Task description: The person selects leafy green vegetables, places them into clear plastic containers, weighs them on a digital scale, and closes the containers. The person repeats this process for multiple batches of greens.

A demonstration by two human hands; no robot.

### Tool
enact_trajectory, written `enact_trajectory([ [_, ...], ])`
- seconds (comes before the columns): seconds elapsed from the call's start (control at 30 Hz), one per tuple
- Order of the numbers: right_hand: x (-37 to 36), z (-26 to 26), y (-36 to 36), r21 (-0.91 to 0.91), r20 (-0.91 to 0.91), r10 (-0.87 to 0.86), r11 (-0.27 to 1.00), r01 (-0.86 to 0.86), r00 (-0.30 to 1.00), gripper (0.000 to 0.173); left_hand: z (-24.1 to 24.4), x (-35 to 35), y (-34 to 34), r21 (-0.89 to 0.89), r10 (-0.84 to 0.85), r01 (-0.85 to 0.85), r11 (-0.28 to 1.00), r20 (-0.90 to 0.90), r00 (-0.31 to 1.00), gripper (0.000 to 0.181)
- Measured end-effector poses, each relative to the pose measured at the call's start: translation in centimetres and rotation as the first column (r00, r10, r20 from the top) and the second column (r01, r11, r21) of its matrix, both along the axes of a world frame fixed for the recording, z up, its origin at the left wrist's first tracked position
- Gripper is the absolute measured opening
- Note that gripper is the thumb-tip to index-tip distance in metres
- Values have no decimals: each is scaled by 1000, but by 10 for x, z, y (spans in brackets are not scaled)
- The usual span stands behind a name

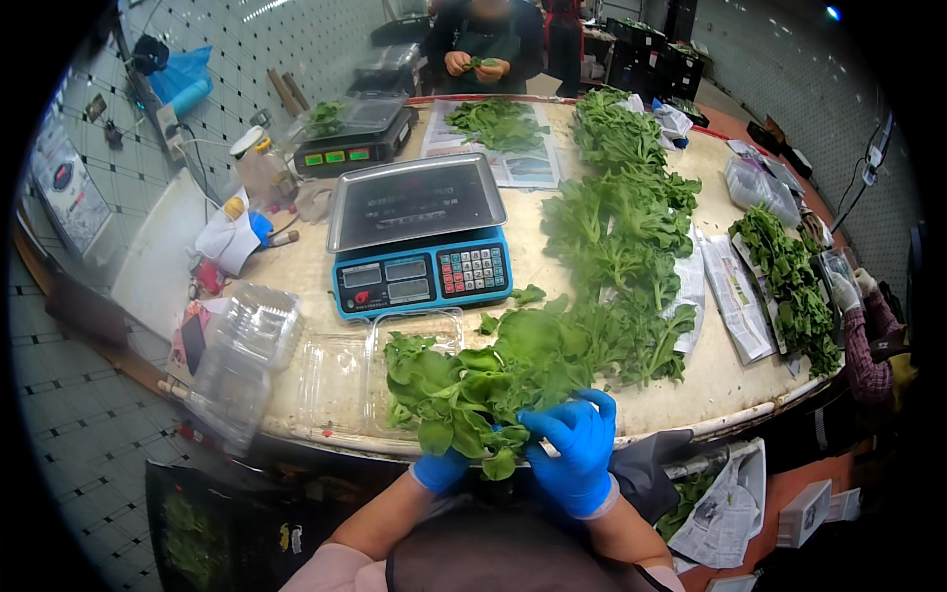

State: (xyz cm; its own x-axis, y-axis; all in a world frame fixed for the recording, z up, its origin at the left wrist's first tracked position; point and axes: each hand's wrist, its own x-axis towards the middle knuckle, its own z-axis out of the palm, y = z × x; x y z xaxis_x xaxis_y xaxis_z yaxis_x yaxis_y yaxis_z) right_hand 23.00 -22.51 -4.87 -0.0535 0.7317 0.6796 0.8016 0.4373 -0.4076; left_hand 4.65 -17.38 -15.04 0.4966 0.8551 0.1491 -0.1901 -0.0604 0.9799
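Note:
My left hand point(442, 470), in a blue glove, is under a bunch of leafy greens point(473, 392) and holds it; most of its fingers are hidden by leaves. At the bunch's right side is my blue-gloved right hand point(573, 451), its fingertips touching the leaves; whether they pinch any is hidden. The bunch hangs partly over an open clear plastic clamshell box point(447, 323) near the table's front edge. Behind this box stands a blue electronic scale point(422, 274) with a bare metal pan point(418, 200). A long heap of greens point(618, 222) runs back along the table point(533, 248) from the bunch.
Stacked clear clamshells point(255, 333) lie at left. Farther back are a second scale point(351, 152) and greens on newspaper point(496, 122), before a person holding leaves point(481, 66). At right, gloved hands point(845, 291) of another person are beside more greens point(788, 281). A newspaper-lined crate point(755, 473) is below.

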Motion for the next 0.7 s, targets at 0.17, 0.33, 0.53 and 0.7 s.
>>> enact_trajectory([
  [0.17, 2, 11, -1, -77, 77, 35, 997, -29, 996, 43, 22, 4, 1, -240, -95, 118, 964, 105, 990, 40],
  [0.33, 8, 24, -6, -148, 192, 72, 988, -44, 979, 35, 37, 7, 2, -324, -227, 289, 901, 217, 949, 40],
  [0.53, 14, 34, -11, -191, 249, 118, 979, -71, 961, 30, 41, 14, 1, -407, -227, 317, 857, 255, 940, 46],
  [0.7, 27, 41, -13, -236, 58, 146, 963, -129, 988, 31, 48, 15, -1, -517, -232, 398, 758, 357, 905, 32],
])
